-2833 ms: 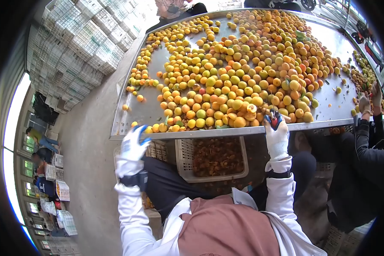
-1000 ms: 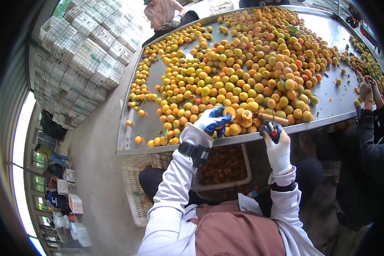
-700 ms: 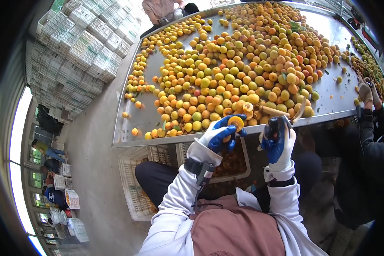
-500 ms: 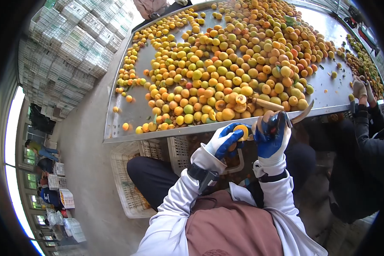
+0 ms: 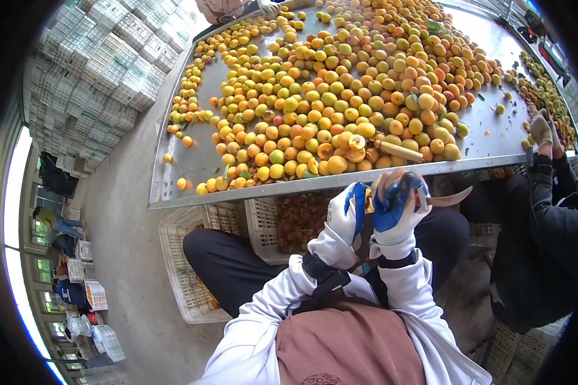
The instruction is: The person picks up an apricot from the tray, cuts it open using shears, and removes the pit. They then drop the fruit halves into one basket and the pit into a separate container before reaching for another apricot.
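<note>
My left hand (image 5: 344,217), in a white and blue glove, is closed on an apricot (image 5: 368,201); only a sliver of the fruit shows between my hands. My right hand (image 5: 395,204), in a similar glove with bare fingertips, is wrapped round the handle of a curved knife (image 5: 453,198). Its blade points out to the right. Both hands are close together just below the front edge of the metal table (image 5: 237,200). Past that edge, many apricots (image 5: 340,96) are spread and heaped. A wooden handle (image 5: 401,151) lies among them, beside a cut-open apricot (image 5: 356,142).
Below the table stand a white crate (image 5: 189,295) by my leg and another crate (image 5: 260,224) beside brownish pieces. A co-worker's gloved hands (image 5: 542,131) are at the table on the right. Another person (image 5: 221,8) stands at the far side. Stacked crates (image 5: 96,83) rise on the left.
My hands have come together, and my left hand has turned so the apricot is mostly hidden. The knife blade has swung from pointing upward to lying nearly level.
</note>
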Demonstrator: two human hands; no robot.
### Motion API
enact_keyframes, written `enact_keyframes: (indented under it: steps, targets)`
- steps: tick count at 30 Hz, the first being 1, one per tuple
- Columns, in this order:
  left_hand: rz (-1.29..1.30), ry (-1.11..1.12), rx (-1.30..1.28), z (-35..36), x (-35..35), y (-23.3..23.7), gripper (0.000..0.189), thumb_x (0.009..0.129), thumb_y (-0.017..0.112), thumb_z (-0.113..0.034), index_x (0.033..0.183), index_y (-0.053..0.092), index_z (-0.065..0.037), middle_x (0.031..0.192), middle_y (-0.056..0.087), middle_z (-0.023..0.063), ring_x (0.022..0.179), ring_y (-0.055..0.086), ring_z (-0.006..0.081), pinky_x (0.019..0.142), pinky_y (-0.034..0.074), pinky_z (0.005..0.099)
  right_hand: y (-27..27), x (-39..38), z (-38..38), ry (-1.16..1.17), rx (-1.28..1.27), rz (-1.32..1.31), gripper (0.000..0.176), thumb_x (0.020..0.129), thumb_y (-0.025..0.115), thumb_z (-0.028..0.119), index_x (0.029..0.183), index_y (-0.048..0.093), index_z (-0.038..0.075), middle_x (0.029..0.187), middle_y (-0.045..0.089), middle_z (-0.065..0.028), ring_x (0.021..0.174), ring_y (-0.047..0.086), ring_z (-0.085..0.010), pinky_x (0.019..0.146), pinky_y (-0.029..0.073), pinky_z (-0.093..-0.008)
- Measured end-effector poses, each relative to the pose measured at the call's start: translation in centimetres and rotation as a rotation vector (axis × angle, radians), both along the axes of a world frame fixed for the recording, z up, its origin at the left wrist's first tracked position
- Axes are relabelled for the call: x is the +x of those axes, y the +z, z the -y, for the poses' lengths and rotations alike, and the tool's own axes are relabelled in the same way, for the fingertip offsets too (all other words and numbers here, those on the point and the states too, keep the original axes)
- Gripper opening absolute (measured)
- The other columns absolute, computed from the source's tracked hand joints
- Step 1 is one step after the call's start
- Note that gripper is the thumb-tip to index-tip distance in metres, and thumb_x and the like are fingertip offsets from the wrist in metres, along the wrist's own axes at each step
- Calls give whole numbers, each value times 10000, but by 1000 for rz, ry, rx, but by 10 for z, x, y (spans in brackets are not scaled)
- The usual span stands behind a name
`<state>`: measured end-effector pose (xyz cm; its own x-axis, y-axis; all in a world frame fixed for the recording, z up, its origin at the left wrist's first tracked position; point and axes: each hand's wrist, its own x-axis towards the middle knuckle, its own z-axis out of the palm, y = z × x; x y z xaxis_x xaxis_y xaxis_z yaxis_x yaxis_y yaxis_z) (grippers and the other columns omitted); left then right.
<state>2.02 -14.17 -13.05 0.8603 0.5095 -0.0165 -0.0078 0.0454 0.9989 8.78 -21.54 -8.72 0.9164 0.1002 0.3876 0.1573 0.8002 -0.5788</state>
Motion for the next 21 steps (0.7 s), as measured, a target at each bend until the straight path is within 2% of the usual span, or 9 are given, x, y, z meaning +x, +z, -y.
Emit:
enact_keyframes:
  steps: [1,3,5,8,10,13,16,19,21]
  targets:
    - [0,0,0,-1,1,0,336,1066,474,-313,985,634,-29,810,615,4,752,555,75,660,471,262,-1,1,1,0,0,0,171,1009,515,161,911,522,21,683,479,-61,526,453,-156,482,372,-292]
    - [67,43,365,-4,3,3,242,1021,499,-177,954,617,22,786,624,196,711,639,344,661,497,368,-6,3,1,127,76,-100,87,984,551,97,945,542,20,703,506,-61,545,479,-159,500,394,-291]
    - [51,46,437,-6,2,9,230,1012,494,-159,958,619,26,801,630,216,733,632,388,658,499,376,-13,6,-3,202,223,-166,44,974,566,61,962,549,22,693,516,-64,556,492,-153,509,407,-287]
    - [49,58,571,-10,1,9,216,1001,491,-137,968,624,30,818,637,234,758,624,432,654,502,383,-23,2,-8,-5,-67,-182,180,1018,531,203,926,533,48,663,474,-37,517,445,-147,490,375,-292]
    - [60,69,637,-11,-2,10,212,999,493,-133,974,625,30,820,638,233,763,623,434,654,502,380,-8,7,-3,134,49,-286,216,1028,509,242,897,520,71,647,445,-26,499,414,-140,480,360,-297]
    - [32,35,549,-11,-7,14,208,1003,486,-123,983,627,29,817,645,226,707,627,384,646,498,365,8,12,-4,295,188,-528,288,1046,463,312,820,467,134,602,364,0,456,337,-122,458,319,-304]
    - [137,12,150,-9,-6,6,241,1030,493,-162,975,627,29,764,635,86,688,545,115,636,469,298,5,18,-1,446,187,-513,353,1049,458,370,763,440,164,572,325,31,436,305,-113,454,301,-300]
    - [106,5,-67,-10,-11,2,257,1035,507,-185,961,635,26,778,628,29,718,523,75,643,460,271,7,19,-1,510,270,-576,372,1053,448,379,742,444,176,567,309,47,435,286,-109,451,297,-300]
    - [130,3,-4,-12,-12,2,261,1039,503,-192,961,634,20,792,625,17,720,516,70,647,461,266,1,20,-1,561,295,-520,384,1057,435,385,734,447,180,574,304,52,438,281,-110,451,296,-300]
